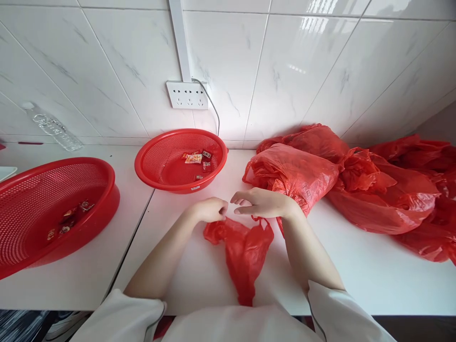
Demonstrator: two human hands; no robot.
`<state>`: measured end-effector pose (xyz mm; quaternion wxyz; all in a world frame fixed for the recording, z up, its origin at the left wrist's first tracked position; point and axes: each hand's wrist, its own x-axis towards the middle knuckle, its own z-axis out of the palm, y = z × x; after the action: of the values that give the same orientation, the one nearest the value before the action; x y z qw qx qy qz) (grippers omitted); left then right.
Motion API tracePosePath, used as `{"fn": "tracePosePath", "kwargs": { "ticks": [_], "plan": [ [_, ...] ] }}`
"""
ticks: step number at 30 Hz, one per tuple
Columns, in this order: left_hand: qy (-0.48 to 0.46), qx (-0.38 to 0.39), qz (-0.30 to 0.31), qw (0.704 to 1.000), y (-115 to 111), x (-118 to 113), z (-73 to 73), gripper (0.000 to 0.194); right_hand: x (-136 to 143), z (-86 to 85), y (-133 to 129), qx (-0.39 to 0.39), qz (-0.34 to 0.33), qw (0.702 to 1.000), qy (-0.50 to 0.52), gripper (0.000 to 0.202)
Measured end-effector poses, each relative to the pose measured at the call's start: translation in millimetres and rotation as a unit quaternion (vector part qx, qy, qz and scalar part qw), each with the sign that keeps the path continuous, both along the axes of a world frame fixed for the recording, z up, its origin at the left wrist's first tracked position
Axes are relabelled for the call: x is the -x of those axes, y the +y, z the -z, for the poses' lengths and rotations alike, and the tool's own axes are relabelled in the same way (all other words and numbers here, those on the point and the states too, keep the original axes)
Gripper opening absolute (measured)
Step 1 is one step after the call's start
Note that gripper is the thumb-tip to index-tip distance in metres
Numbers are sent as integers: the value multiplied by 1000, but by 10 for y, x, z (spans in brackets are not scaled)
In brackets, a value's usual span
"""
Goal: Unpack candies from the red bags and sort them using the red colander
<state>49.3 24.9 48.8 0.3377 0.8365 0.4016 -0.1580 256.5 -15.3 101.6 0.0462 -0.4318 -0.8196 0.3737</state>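
Note:
A small red plastic bag [244,254] hangs crumpled in front of me, its lower tip near the table's front edge. My left hand [211,209] is closed at the bag's upper left corner, fingers curled around the plastic; the exact grip is partly hidden. Just right of it, my right hand [261,202] is held with thumb and fingers apart, nothing between them. One loop of the bag lies right below that hand. Beyond my hands stands a round red perforated basket [160,178] with several small wrapped packets [193,158] in it.
A larger red basket [103,185] with a few dark packets [69,218] stands at the left. Full red plastic bags [302,166] are piled at the right. A clear bottle [53,127] lies by the wall, under a tiled wall with a power strip [187,95].

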Motion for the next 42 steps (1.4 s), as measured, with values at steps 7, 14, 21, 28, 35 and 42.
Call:
{"fn": "tracePosePath", "kwargs": {
  "ticks": [7, 14, 21, 28, 35, 42],
  "plan": [
    [-324, -106, -154, 927, -92, 228, -598, 17, 63, 3, 102, -4, -3, 999, -45, 52],
    [-229, -82, -181, 953, -141, 593, -886, 30, -53, -121, 42, -76, 77, 985, 132, 16],
    [-139, -74, -259, 953, -101, 805, -874, 36, -494, -176, -14, -227, 81, 954, 180, 23],
    [-136, -241, -229, 933, -242, 506, -824, 38, -167, -357, -315, -325, 44, 917, 227, 33],
    [-178, -314, -199, 911, -426, 235, -911, 25, 460, -26, -184, -304, 52, 950, -42, 33],
    [-124, -392, -282, 867, -261, 553, -914, 26, 246, -18, -84, -83, 229, 949, -199, 30]
  ]
}}
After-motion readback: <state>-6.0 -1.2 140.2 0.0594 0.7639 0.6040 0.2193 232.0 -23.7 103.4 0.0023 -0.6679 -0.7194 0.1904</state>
